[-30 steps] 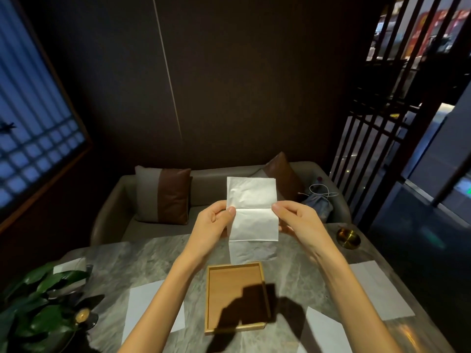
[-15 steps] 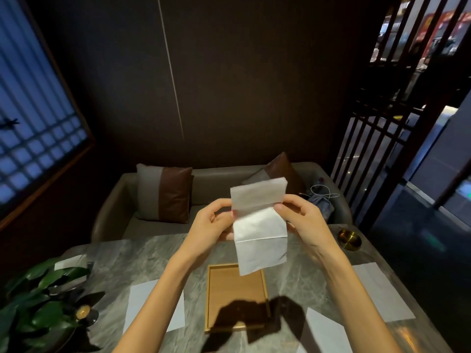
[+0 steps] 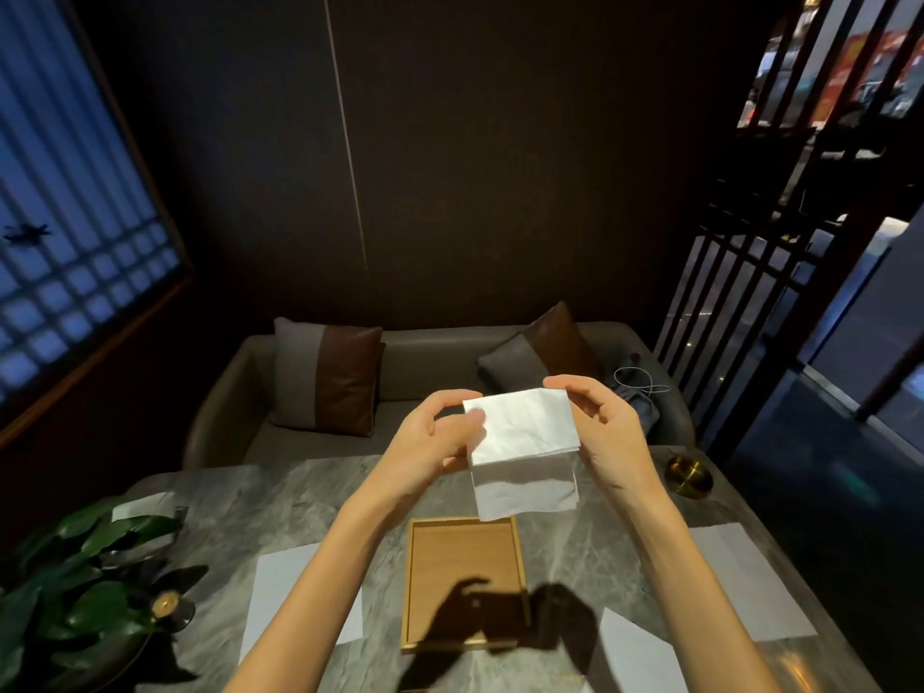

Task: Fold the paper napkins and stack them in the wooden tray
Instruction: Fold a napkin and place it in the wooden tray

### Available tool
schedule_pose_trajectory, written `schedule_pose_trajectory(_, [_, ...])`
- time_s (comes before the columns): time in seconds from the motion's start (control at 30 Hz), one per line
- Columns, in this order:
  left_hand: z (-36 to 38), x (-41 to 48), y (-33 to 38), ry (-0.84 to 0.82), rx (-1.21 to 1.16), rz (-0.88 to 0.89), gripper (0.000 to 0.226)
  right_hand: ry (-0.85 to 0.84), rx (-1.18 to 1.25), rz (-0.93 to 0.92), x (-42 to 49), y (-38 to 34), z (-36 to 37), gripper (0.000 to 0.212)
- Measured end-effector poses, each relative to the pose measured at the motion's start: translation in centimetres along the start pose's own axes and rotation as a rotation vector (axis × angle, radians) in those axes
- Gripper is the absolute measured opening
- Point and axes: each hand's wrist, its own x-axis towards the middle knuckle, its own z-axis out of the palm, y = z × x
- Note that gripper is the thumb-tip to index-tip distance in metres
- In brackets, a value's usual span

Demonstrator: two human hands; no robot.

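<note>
Worktop (image 3: 310,497) carries flat napkins (image 3: 280,587) on both sides and the wooden tray (image 3: 406,592) in the middle, no folded one in it yet. Napkin (image 3: 520,427) is in the air above the tray's far edge, top flap folded over, lower layer hanging. Left hand (image 3: 425,442) pinches its left edge; right hand (image 3: 605,427) pinches the top right corner, other fingers loose. My call: match the edges, press the crease, then lower it square into the tray.
</note>
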Motion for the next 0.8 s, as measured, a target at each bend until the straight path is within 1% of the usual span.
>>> schedule_pose_trajectory(0.07, [0.0,0.0,-0.1,-0.014,0.048,0.007,0.025,-0.006,-0.009,-0.006,0.1,0.1,0.0,0.023])
schedule_pose_trajectory(0.2, [0.1,0.2,-0.1,0.027,0.097,0.021,0.025,-0.032,0.02,0.032,0.0,0.2,-0.4,0.021])
schedule_pose_trajectory(0.3, [0.1,0.4,-0.1,0.043,0.107,0.015,0.023,-0.055,0.051,0.12,-0.2,0.6,-0.6,0.024])
schedule_pose_trajectory(0.37, [0.1,0.4,-0.2,0.056,0.12,0.004,0.022,-0.124,0.1,0.215,-0.6,0.9,-0.6,0.034])
schedule_pose_trajectory(0.43, [0.3,0.5,-0.3,0.074,0.14,0.0,0.023,-0.193,0.082,0.26,-1.1,1.4,-0.5,0.036])
schedule_pose_trajectory(0.5, [0.5,0.6,-0.5,0.117,0.183,-0.013,0.021,-0.241,0.063,0.255,-1.5,1.8,-0.3,0.033])
schedule_pose_trajectory(0.6, [0.7,0.7,-0.7,0.156,0.22,-0.009,0.021,-0.225,0.108,0.249,-1.6,2.0,-0.2,0.032])
schedule_pose_trajectory(0.67, [0.8,0.9,-0.6,0.199,0.201,-0.003,0.023,-0.213,0.075,0.233,-1.5,2.0,-0.1,0.035])
schedule_pose_trajectory(0.8, [0.6,1.2,-0.4,0.243,0.183,0.004,0.035,-0.241,0.074,0.224,-1.4,2.1,0.0,0.038])
